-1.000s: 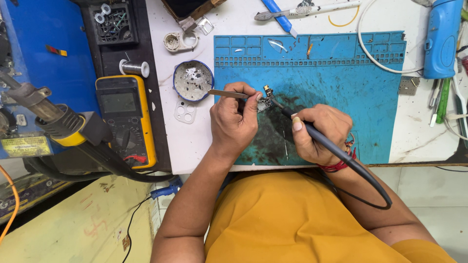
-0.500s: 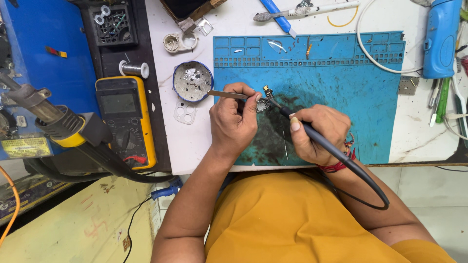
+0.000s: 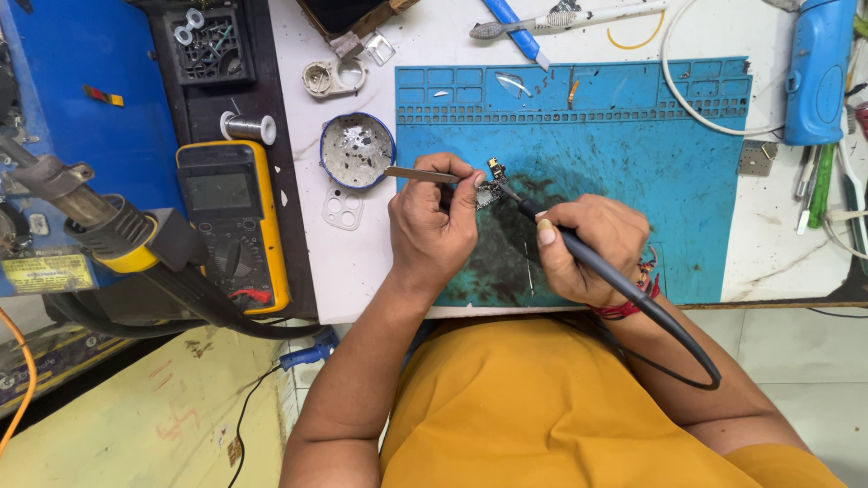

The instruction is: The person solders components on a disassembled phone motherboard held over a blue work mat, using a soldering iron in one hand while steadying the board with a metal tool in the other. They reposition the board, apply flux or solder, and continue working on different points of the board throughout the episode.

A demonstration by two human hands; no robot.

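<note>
Circuit board (image 3: 491,187) | just beyond left fingers (image 3: 466,181) pinching tweezers (image 3: 420,173) | right fingers (image 3: 547,230) gripping soldering iron (image 3: 579,251), tip touching board

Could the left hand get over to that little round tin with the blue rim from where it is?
Probably yes. The left hand sits just right of the round tin, with only bare white bench between them. But its fingers are pinching tweezers, whose back end points toward the tin, so it isn't free.
</note>
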